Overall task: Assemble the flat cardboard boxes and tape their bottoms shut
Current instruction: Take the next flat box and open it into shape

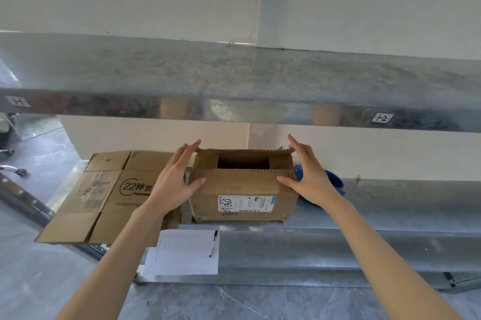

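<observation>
The grey metal shelf (390, 205) carries flat brown cardboard boxes (109, 197) at its left end, still to assemble. Beside them, at the front edge, stands one erected brown cardboard box (242, 187), flaps folded in, apparently untaped. The left hand (174, 181) and right hand (309, 179) press its sides, fingers straight.

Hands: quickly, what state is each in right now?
Left hand: open, fingers straight against the cardboard box.
Right hand: open, fingers straight against its other side.
</observation>
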The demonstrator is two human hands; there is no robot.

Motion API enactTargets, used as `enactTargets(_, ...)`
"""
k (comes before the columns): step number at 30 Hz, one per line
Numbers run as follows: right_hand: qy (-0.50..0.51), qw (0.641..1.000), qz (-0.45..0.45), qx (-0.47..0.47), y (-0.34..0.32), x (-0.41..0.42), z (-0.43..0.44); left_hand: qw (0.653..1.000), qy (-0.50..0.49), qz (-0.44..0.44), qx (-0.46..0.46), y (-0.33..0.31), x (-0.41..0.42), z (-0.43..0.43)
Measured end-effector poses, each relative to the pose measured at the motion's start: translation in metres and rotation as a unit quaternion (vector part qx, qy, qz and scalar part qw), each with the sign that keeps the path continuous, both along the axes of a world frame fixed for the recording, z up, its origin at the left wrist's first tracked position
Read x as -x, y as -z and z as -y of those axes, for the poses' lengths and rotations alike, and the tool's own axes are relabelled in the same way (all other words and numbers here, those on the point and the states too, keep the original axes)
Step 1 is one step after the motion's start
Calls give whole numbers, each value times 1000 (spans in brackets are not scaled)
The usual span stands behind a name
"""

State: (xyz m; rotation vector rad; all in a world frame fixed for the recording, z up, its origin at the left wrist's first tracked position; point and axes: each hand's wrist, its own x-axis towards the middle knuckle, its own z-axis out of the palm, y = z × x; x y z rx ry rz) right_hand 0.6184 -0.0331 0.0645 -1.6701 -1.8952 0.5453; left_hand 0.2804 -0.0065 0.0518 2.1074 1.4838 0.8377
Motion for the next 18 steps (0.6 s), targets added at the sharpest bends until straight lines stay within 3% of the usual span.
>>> enactTargets(5,-8,999,-13,32,16,-6,8,999,31,-1,-25,11,1,6)
enactTargets(11,-33,990,-108,85,26,16,12,998,35,40,45,10,18,6)
enactTargets(18,-29,991,-106,81,25,5,13,998,31,45,40,13,6,6)
